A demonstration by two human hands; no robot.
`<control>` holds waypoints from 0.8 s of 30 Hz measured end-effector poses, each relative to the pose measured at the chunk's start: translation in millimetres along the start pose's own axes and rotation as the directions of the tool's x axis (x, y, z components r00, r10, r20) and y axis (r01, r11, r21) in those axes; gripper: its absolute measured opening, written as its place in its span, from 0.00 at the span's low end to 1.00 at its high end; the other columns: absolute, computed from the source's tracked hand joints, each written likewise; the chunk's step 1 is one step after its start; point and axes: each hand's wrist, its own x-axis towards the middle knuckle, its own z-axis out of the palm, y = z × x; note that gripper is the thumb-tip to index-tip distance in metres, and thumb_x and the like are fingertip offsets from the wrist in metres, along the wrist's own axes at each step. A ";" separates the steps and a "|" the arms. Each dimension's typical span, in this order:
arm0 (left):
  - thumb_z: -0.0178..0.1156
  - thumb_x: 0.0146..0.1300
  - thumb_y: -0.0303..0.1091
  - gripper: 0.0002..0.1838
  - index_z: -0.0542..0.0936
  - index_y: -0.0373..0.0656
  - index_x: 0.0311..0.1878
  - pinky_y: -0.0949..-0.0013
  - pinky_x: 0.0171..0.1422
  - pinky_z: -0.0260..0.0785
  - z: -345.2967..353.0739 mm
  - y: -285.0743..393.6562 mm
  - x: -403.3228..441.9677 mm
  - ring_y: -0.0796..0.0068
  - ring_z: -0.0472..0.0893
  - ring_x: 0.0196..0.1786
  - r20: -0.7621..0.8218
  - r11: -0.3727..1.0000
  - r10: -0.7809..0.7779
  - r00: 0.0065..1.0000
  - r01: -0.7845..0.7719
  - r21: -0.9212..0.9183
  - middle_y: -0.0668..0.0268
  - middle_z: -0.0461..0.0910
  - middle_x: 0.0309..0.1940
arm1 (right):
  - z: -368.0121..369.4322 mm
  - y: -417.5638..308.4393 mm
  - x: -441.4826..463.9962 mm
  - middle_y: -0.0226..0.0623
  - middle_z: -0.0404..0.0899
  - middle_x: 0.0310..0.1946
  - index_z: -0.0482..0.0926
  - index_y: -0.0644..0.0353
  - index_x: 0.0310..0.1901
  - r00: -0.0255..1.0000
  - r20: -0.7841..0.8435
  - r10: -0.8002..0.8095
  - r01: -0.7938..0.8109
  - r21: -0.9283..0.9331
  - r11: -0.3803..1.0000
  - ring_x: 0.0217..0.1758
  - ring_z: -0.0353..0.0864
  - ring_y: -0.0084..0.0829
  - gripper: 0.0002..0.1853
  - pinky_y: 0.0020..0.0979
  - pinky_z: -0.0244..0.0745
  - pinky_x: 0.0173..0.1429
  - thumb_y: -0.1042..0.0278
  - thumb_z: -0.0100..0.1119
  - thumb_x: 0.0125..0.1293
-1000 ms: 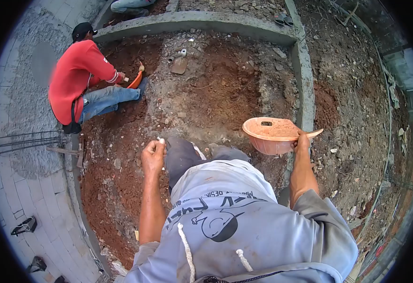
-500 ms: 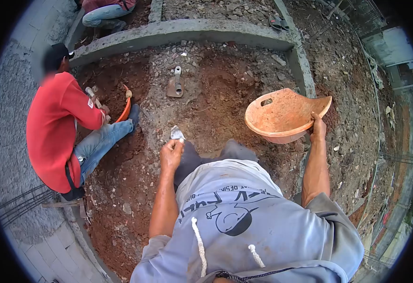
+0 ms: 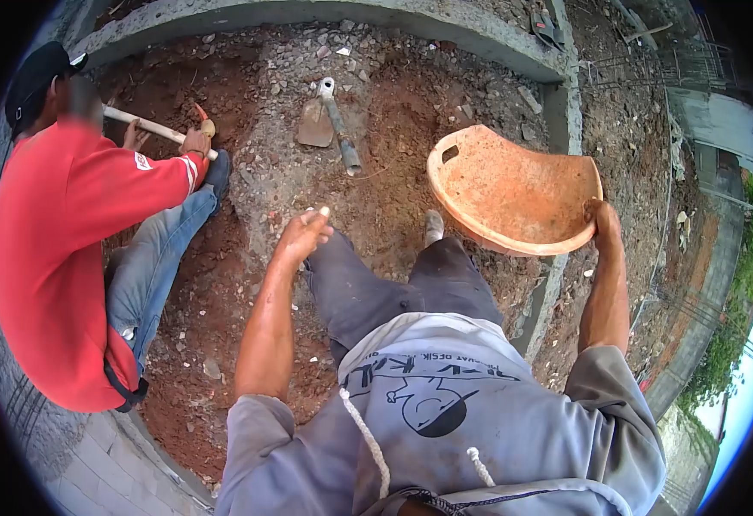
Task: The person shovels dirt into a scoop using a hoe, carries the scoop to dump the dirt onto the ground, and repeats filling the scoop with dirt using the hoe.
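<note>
My right hand (image 3: 602,225) grips the near right rim of an orange, dirt-smeared tub (image 3: 514,185). The tub is tilted, its inside facing me, with a handle slot at its far left rim. My left hand (image 3: 302,237) is in front of my left thigh, its fingers loosely curled. A pale tip shows at its fingers; whether it is a fingertip or a small held thing is unclear. Beyond that hand, on the rubble, lies a tool with a flat metal blade (image 3: 315,125) and a short grey pipe-like handle (image 3: 341,133).
A co-worker in a red top (image 3: 75,232) crouches at the left, both hands at a pale wooden handle (image 3: 154,127). A concrete beam (image 3: 307,15) crosses the far side and another (image 3: 561,120) runs along the right. Dark sandals (image 3: 548,30) rest near their corner.
My view has shifted. The tub has swung further open towards me in my right hand. A foot shows by my right leg instead of my left. The co-worker's wooden handle shows more fully.
</note>
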 end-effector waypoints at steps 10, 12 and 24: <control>0.59 0.62 0.56 0.34 0.71 0.41 0.65 0.62 0.42 0.75 232.5 29.1 278.0 0.64 0.80 0.47 0.061 0.927 0.089 0.994 -0.060 -0.371 0.55 0.78 0.53 | 111.4 38.2 224.6 0.35 0.79 0.30 0.79 0.61 0.45 0.896 0.438 -0.073 0.122 -0.084 0.989 0.27 0.73 0.26 0.14 0.30 0.69 0.31 0.63 0.50 0.64; 0.58 0.64 0.45 0.26 0.73 0.44 0.64 0.65 0.40 0.74 266.2 -15.2 364.4 0.68 0.81 0.40 -0.170 0.958 0.043 0.985 -0.089 -0.272 0.59 0.82 0.49 | 203.7 75.6 299.9 0.35 0.78 0.30 0.77 0.62 0.46 0.885 0.405 -0.231 0.266 -0.032 0.963 0.25 0.72 0.24 0.12 0.28 0.68 0.31 0.65 0.50 0.66; 0.55 0.61 0.29 0.10 0.77 0.30 0.40 0.65 0.22 0.70 336.0 -247.2 523.7 0.68 0.79 0.22 -0.242 0.790 -0.611 0.754 0.599 -0.128 0.59 0.80 0.25 | 481.9 359.4 443.2 0.42 0.76 0.18 0.76 0.67 0.24 0.604 0.567 0.560 -0.353 -0.439 0.826 0.16 0.75 0.35 0.11 0.36 0.74 0.21 0.77 0.44 0.62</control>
